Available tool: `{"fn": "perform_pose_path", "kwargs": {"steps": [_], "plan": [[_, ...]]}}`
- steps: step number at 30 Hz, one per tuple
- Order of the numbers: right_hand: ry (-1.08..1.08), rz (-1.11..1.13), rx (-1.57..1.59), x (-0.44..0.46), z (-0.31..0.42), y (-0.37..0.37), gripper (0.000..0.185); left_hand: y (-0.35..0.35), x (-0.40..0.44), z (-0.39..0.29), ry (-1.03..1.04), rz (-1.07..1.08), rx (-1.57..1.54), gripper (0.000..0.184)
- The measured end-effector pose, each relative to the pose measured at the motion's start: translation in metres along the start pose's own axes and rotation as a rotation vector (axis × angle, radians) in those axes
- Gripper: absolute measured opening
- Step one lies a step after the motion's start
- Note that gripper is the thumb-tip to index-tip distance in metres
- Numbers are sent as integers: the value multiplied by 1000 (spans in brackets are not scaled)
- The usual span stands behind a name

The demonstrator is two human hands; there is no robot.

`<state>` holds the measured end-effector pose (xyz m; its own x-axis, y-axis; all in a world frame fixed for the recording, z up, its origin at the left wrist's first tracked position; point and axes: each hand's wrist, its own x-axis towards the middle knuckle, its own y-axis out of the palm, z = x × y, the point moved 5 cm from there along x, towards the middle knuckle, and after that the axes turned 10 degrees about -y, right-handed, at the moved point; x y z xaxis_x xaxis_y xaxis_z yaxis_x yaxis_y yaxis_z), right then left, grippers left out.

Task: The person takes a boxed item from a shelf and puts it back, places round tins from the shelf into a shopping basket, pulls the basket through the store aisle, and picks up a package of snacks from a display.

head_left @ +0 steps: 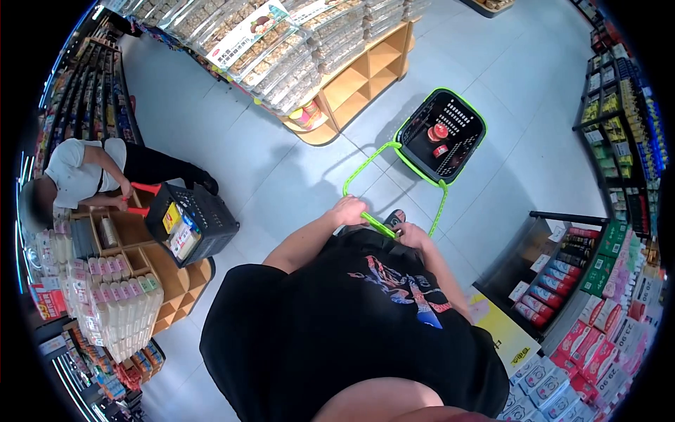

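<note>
A black shopping basket (413, 116) with a bright green rim stands on the floor ahead of me. Its long green handle (439, 211) is tilted back toward my waist. My left hand (349, 210) is closed around the left end of the grip bar. At the bar's right end, my right hand (413, 234) is closed too, its fingers partly hidden against my black shirt. Inside the basket lie a red-topped container (441, 131) and a small red can (441, 151), with another red item partly covered beside them.
Wooden shelving (351, 98) piled with packaged snacks stands ahead on the left. A person (77, 169) at the left holds the red handles of a loaded dark basket (211, 225). Display racks with cans (552, 281) and boxes (583, 348) line my right side.
</note>
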<state>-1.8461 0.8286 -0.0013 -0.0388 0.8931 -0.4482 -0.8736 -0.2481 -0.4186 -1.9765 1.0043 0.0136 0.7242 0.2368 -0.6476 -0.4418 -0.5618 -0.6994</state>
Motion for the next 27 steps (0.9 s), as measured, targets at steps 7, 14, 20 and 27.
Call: {"fn": "perform_pose_path", "kwargs": {"steps": [7,14,20,27], "plan": [[-175,127,143,37,-30,3,31,-22,23,2,22,-126,-18,38],[-85,128,225,43,-19,-8,29,-37,30,11,35,-167,-77,28],[-52,111,284,57,-15,-2,36,-75,31,59,-30,-494,-595,21],[236,16,75,51,5,-8,41,-43,83,240,-488,-700,-988,21]]}}
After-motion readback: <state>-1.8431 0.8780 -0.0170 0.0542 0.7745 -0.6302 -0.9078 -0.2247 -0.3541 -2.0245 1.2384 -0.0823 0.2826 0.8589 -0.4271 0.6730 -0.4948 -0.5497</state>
